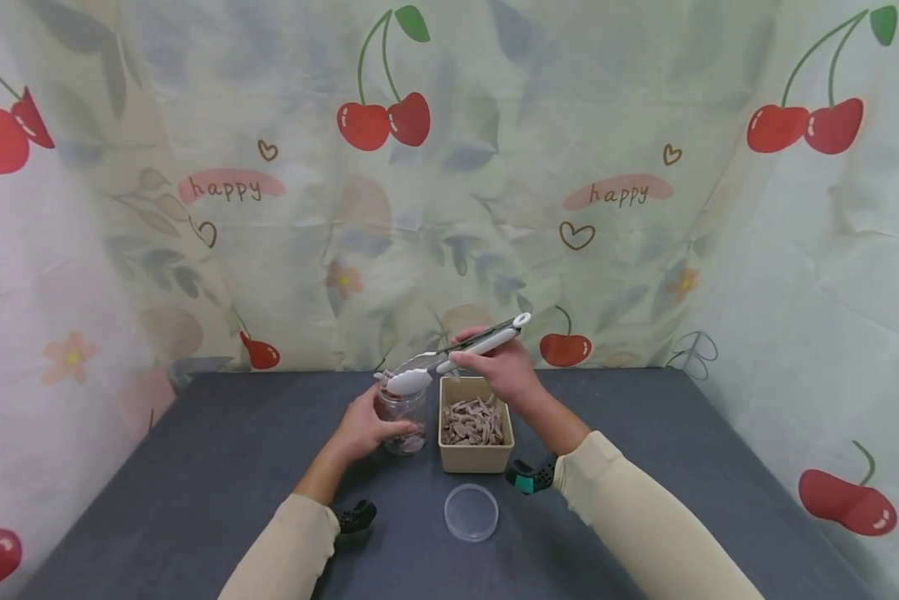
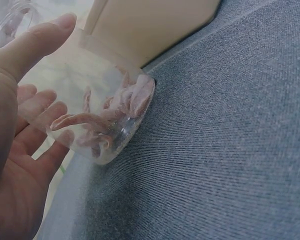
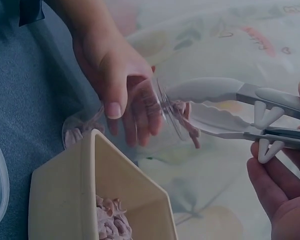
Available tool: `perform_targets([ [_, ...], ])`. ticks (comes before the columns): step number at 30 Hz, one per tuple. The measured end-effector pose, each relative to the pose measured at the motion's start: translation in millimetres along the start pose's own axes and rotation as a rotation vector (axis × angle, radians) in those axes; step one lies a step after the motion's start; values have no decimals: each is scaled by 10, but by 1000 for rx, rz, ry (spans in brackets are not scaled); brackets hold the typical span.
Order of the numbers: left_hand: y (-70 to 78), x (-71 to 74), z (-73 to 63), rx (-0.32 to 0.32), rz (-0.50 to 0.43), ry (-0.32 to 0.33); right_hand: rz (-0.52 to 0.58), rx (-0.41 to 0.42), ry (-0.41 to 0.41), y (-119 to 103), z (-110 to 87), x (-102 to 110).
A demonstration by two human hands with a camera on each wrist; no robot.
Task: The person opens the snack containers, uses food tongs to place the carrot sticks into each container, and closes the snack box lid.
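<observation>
My left hand (image 1: pixel 365 425) grips a clear plastic jar (image 1: pixel 402 408) that stands on the dark table. Brownish-pink dried strips (image 2: pixel 92 122) lie at the jar's bottom in the left wrist view. In my right hand (image 1: pixel 503 367) is a pair of tongs (image 1: pixel 482 342) with white handles and scalloped white heads. Those heads are at the jar's mouth, with a few strips (image 3: pixel 187 120) between them, some hanging past the rim in the right wrist view. Just right of the jar, a beige box (image 1: pixel 476 458) holds many more strips (image 1: pixel 473 421).
A round clear lid (image 1: pixel 471 512) lies on the dark tabletop (image 1: pixel 606 517) in front of the box. Behind the table hangs a curtain (image 1: pixel 464 208) printed with cherries. Dark bands (image 1: pixel 531 477) are worn on both wrists.
</observation>
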State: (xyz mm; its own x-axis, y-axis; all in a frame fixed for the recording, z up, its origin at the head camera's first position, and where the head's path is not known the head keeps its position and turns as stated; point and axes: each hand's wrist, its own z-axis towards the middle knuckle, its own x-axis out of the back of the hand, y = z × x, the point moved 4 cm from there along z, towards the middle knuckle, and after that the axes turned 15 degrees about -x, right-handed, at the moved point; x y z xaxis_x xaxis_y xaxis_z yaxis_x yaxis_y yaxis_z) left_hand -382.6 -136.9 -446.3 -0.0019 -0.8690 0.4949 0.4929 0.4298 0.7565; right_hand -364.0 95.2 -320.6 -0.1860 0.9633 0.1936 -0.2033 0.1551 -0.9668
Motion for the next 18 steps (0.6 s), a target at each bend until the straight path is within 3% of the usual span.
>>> perform_targets([
  [8,5,0,-4,40,1,-8,-40,-19,18,21,55,-20],
  [18,21,-2,1,22,12,-5,-48,-19,17,-7,55,-48],
])
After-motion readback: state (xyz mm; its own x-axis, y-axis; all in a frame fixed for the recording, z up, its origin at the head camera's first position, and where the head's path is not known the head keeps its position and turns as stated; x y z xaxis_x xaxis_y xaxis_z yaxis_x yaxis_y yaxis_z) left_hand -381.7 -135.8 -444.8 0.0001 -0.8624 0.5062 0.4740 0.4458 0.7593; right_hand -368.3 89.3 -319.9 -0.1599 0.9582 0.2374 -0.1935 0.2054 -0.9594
